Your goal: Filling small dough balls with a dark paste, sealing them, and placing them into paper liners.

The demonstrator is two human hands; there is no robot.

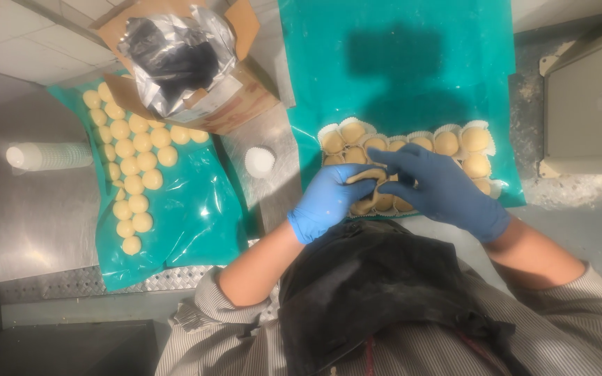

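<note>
Two blue-gloved hands meet over a cluster of pale dough balls in white paper cups.

The left hand (329, 198) curls its fingers around a tan, bent strip of dough (365, 175), and the right hand (440, 186) pinches the same strip from the other side, fingers close together, hiding several of the filled paper cups (447, 143) on the teal plastic sheet (398, 63). To the left, bare round dough balls (134, 174) lie in rows on a second teal sheet (189, 216), partly under an open cardboard box with a silver foil liner (175, 59). A stack of empty white cups (47, 156) lies on the steel counter (29, 230); a single cup (260, 161) stands between the sheets.
</note>
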